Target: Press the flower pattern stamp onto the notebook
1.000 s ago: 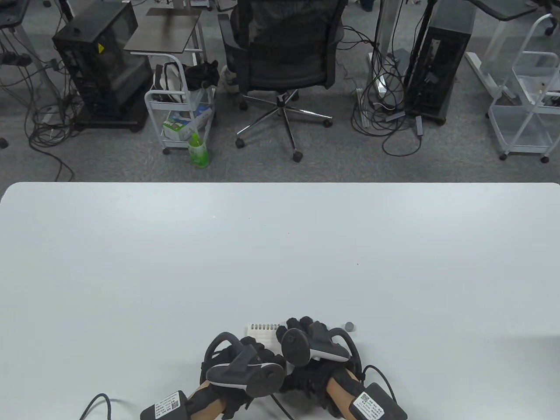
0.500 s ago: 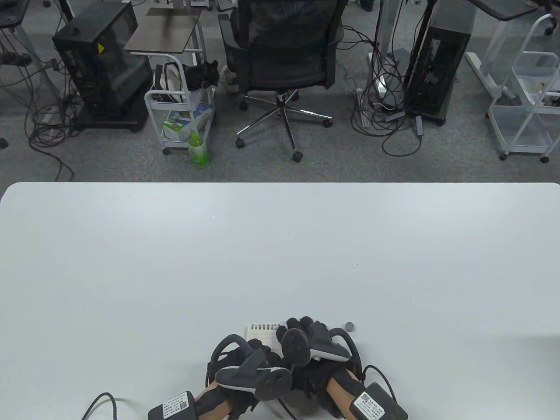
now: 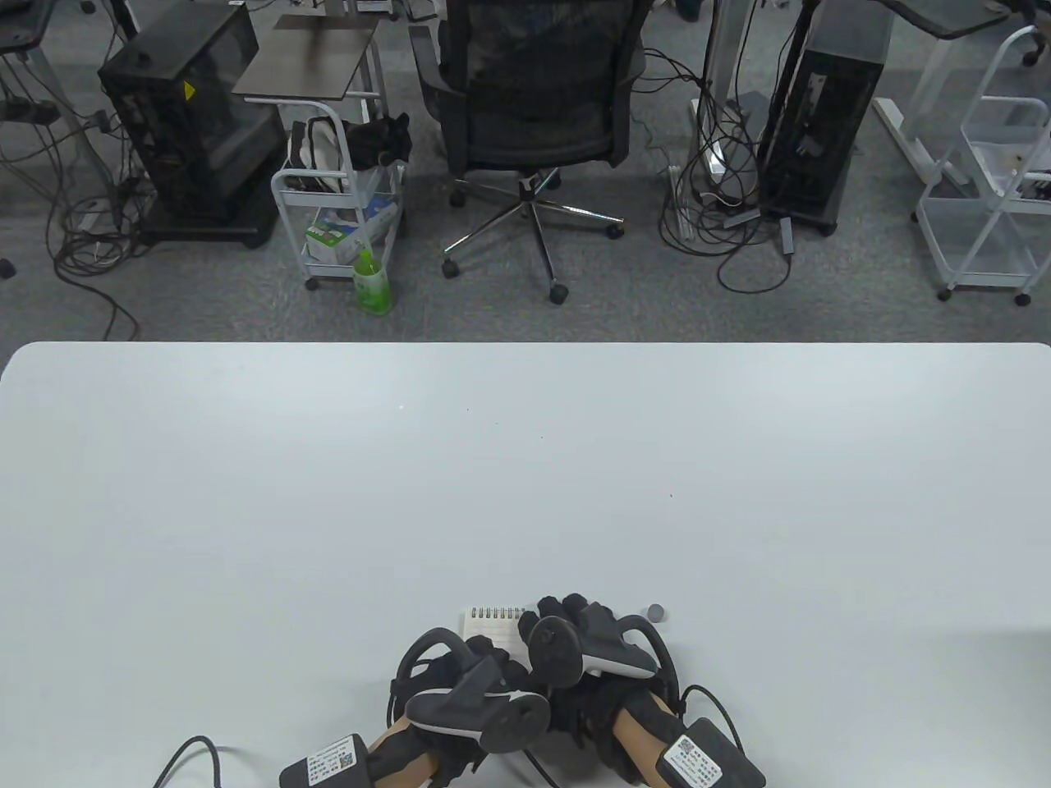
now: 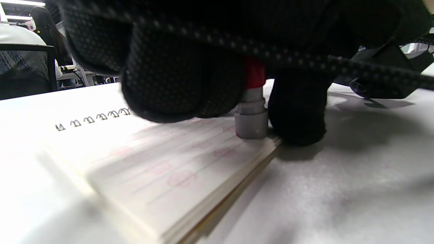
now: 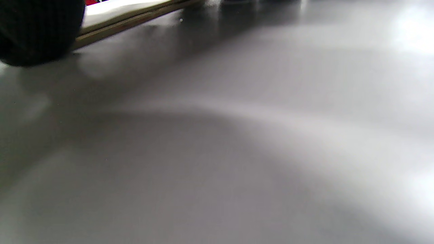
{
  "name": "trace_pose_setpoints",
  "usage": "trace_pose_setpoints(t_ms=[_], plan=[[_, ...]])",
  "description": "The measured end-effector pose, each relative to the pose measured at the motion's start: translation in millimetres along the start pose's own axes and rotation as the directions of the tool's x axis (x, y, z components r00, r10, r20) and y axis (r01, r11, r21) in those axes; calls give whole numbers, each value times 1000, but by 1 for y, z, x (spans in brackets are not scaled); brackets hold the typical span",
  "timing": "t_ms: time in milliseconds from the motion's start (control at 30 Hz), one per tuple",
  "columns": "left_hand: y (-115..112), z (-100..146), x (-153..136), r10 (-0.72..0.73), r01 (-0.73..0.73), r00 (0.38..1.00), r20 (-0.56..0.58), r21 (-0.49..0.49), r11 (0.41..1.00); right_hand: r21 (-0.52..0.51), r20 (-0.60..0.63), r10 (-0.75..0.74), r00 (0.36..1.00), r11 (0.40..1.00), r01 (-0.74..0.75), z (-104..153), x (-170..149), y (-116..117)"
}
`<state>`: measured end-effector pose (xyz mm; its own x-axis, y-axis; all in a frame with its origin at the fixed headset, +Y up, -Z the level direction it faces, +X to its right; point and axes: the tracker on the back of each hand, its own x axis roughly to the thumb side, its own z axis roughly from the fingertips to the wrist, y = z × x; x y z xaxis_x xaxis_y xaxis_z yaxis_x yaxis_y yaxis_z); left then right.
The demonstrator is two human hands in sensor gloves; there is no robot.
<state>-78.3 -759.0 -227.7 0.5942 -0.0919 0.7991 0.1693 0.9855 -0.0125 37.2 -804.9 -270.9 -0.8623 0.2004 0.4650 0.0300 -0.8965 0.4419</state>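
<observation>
Squarely on the open page: stamp (image 4: pixel 251 118) upright, grey base flat on the notebook (image 4: pixel 162 159) near its right edge, red barrel vanishing up into black glove. Notebook lying at the near edge of the tabletop (image 3: pixel 525 476), spiral binding away from the person.

Judged from both views, right hand (image 3: pixel 591 648) closed around the barrel as the grip; exact finger placement hidden by the glove. Left hand (image 3: pixel 468 689) resting on the page just beside the stamp; curled or flat, cannot tell.

For a clean print:
- Press straight down, barrel vertical, no rocking, so the whole flower inks evenly.
- Mind the page edge, since the base sits close to it and any drift sideways would clip the pattern.
- Pin the paper with the left fingers so the sheet cannot rise with the stamp.
- Lift straight up, no twist, to avoid smearing.
- Steer clear of the faint pink prints (image 4: pixel 181 177) nearer the camera.

Small grey cap (image 3: pixel 655 611) lying apart, right of the notebook.
</observation>
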Motion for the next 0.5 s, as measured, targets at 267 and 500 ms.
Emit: trace_pose_setpoints(t_ms=[267,500], plan=[[-3,-4,2,3,-4,1000,-29,-28,1000,0,0,0,1000,1000,0,0,0,0],[-4,-7,1,36,-37,999,-38,-33,999,7,3,-5,1000,1000,5,0,0,0]])
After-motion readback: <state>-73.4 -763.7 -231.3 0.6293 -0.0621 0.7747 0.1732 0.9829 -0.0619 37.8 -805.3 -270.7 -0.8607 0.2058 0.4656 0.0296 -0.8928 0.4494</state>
